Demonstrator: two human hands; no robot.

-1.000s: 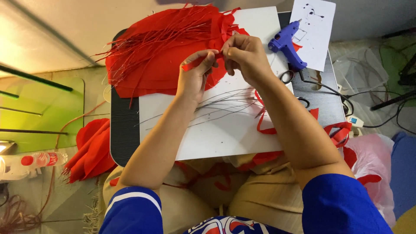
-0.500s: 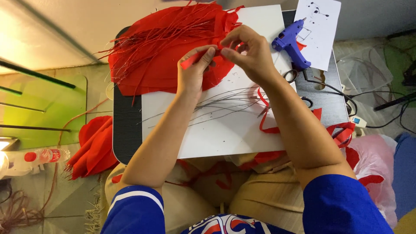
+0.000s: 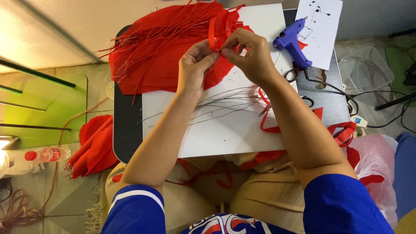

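Observation:
My left hand (image 3: 196, 66) and my right hand (image 3: 250, 53) meet over a white board (image 3: 225, 130) and together pinch a narrow red ribbon strip (image 3: 212, 37) that loops up between the fingertips. Behind them lies a heap of red fabric pieces (image 3: 160, 52) with many thin red-wrapped wires (image 3: 143, 43) fanned to the left. Several bare grey wires (image 3: 216, 104) lie on the board under my forearms. More red ribbon (image 3: 271, 125) trails off beneath my right arm.
A blue glue gun (image 3: 292, 41) with a black cord rests at the right, next to scissors (image 3: 291, 74) and a white paper sheet (image 3: 320, 30). The board lies on a dark low table (image 3: 126, 130). Red fabric (image 3: 95, 145) and a plastic bottle (image 3: 37, 155) sit on the floor left.
Both hands shifted slightly toward the far side of the board. The red strip between the fingers now stands up in a loop instead of lying flat across the left fingers.

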